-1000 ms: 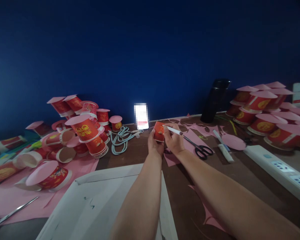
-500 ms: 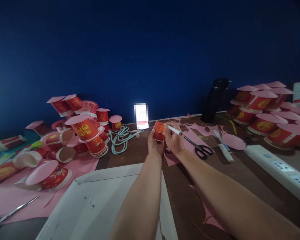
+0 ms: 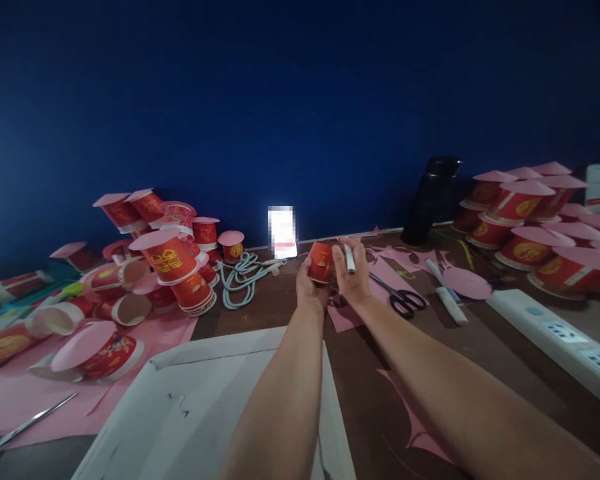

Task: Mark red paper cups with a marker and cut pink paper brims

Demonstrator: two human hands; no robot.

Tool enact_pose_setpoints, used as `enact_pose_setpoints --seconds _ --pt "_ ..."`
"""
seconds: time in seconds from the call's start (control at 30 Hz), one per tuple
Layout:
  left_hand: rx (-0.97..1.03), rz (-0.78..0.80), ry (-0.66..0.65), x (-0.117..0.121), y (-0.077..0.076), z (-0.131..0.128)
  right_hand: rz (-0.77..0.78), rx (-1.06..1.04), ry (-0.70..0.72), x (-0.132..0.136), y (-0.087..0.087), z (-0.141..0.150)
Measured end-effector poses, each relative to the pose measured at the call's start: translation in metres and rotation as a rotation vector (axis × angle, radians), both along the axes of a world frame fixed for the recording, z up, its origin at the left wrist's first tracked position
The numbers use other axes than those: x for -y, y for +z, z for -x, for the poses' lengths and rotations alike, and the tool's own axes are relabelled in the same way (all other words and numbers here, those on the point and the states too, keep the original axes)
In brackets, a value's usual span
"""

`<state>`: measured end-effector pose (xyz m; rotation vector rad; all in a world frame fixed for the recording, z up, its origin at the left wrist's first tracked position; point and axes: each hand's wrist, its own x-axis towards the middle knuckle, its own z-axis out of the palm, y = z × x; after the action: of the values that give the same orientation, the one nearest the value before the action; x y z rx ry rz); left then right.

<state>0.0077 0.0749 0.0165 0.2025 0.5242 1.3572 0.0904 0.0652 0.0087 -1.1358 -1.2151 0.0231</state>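
My left hand is closed around a small red paper cup with gold print, held above the brown table near its far edge. Close beside it on the right, my right hand pinches a white pen that now stands nearly upright, tip end down by the fingers. A piece of pink paper lies on the table just under both hands. The cup's far side is hidden.
Piles of red cups with pink paper lids sit at left and right. Black-handled scissors, a glue stick, a white power strip, a blue cord, a black flask and a white box surround the hands.
The pen has swung from lying sideways against the cup to standing nearly upright in my right hand. The cup has tilted slightly; both arms stay where they were.
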Motion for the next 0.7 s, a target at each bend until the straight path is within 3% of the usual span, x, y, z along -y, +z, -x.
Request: enact_pose_setpoints --seconds 0.3,0.5,0.7 --pt "-0.059 0.018 -0.025 0.001 -0.001 -0.001 0.232 -0.26 0.034 -0.011 -0.011 -0.006" --pt "-0.045 0.021 -0.036 0.0 -0.001 0.0 0.245 -0.34 0.112 -0.009 -0.008 -0.006" --pt "-0.089 0.03 -0.049 0.003 0.0 -0.002 0.306 -0.349 0.086 -0.008 -0.005 -0.005"
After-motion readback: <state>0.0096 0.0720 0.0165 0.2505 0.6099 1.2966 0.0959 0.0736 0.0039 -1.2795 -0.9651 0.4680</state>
